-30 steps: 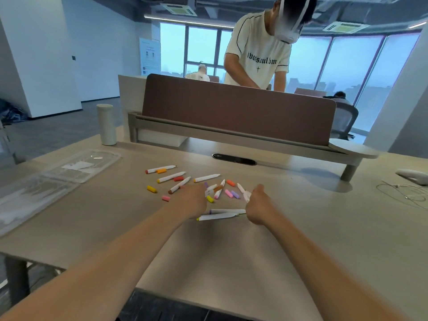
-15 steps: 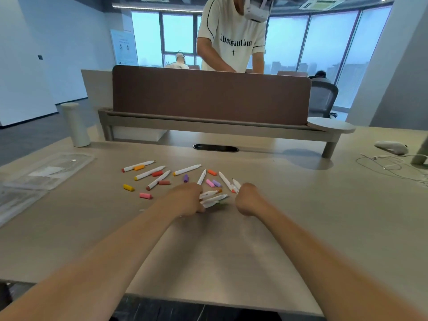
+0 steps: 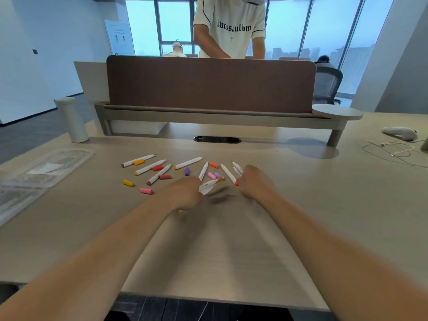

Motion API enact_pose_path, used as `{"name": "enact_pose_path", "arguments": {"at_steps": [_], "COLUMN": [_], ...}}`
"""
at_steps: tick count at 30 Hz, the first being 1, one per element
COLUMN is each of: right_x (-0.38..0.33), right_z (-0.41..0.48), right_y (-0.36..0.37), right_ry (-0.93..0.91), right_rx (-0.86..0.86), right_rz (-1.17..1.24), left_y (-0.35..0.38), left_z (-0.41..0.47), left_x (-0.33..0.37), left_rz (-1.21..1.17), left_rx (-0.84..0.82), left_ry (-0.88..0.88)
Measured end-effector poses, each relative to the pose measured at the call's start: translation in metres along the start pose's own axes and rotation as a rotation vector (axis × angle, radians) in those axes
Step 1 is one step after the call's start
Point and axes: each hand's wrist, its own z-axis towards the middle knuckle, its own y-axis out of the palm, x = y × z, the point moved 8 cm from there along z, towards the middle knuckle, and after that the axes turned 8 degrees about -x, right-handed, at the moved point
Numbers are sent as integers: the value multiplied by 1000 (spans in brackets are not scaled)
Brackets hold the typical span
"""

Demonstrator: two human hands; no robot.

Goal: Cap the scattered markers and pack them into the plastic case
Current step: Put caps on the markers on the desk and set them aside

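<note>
The left grip (image 3: 187, 193) is clamped on a few white markers (image 3: 207, 186) over the table (image 3: 231, 239). The right grip (image 3: 253, 184) curls beside others; whether it holds any is unclear. The case (image 3: 46, 167) lies far left.

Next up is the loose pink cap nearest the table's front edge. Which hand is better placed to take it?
Left, probably. The pink cap lies just left of the left hand; the right hand would have to cross over it. The left hand grips white markers, though.
</note>
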Motion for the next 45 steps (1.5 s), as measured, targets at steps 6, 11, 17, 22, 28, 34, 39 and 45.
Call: {"name": "enact_pose_path", "arguments": {"at_steps": [6,11,17,22,28,34,39,45], "right_x": [-20,-27,-32,-56,-99,-115,-124,-131], "right_z": [35,51,60,59,59,69,75,78], "right_y": [-4,4,10,-1,19,31,43,51], "right_ry": [-40,-10,34,-17,-59,-32,1,65], "right_rx": [79,32,-48,13,-135,-123,-105,-233], "right_rz": [-32,-140,-199,-68,-112,-154,-165,-266], "left_y": [-19,-39,-47,-54,-66,-69,-72,-76], "left_z": [7,7,7,7,3,4,1,-7], "left_x": [-15,-30,-42,-48,-62,-86,-108,-140], "left_rz": [-150,-370,-509,-575,-612,-830,-884,-769], "left_rx": [132,233,301,325,352,358,453,460], "left_ry": [14,-37,-65,-41,2,-22,-68,-145]}}
